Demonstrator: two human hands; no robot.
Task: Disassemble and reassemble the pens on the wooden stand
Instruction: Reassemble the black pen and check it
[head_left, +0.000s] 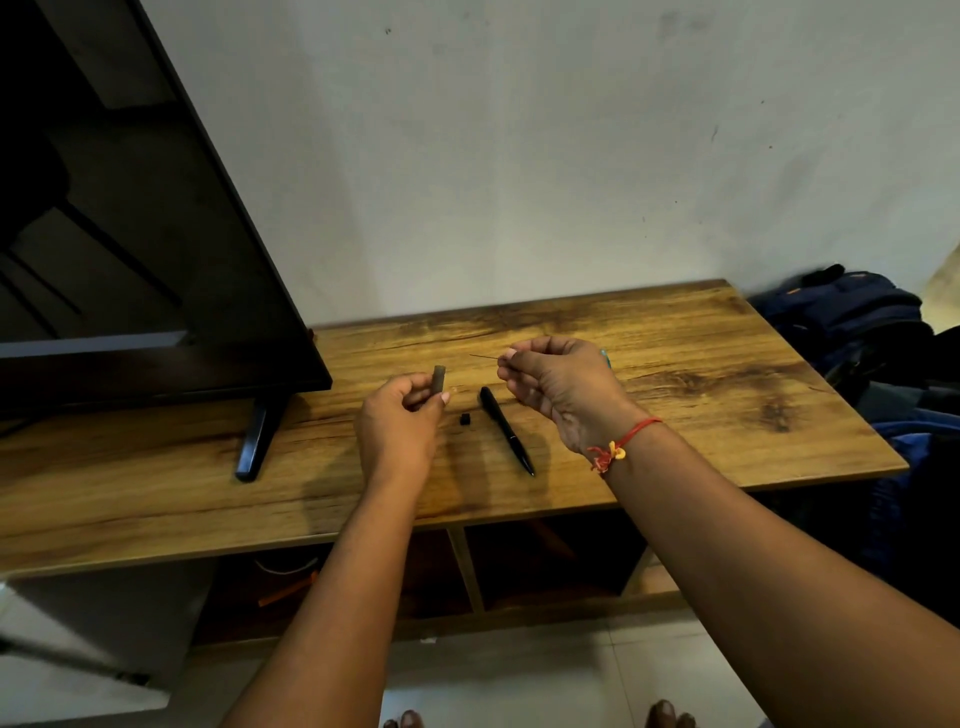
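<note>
Toes (670, 714) on the floor (519, 675) lie nearest. From there both forearms reach out over the tabletop (727, 374).

Hands:
- Left hand (402, 421): fingers curled round a short grey barrel (439, 378), whose upper end stands clear of the fist.
- Right hand (563, 387): thumb and forefinger pinch a thin dark refill (485, 358), its free end pointing left. The other fingers are curled in. A teal sliver shows behind this hand; what it is cannot be told.

Risks, as judged:
- The refill is very thin and held at one end only. If it meets the barrel mouth off-line, it could bend or slip out of the pinch.
- A small black piece (465, 419) lies loose on the tabletop. A passing wrist could sweep it off the near edge to the floor, where it would be hard to find.
- The whole pen (506, 428) lies loose and could roll if knocked.

Positions:
- The refill's free end is right of the barrel's top, with a clear gap between them. Both are held above the tabletop.
- The black piece lies just right of the left hand.
- The pen lies just right of the piece, slanting toward the near right, partly below the right hand.
- The TV foot (257, 441) stands well to the left.
</note>
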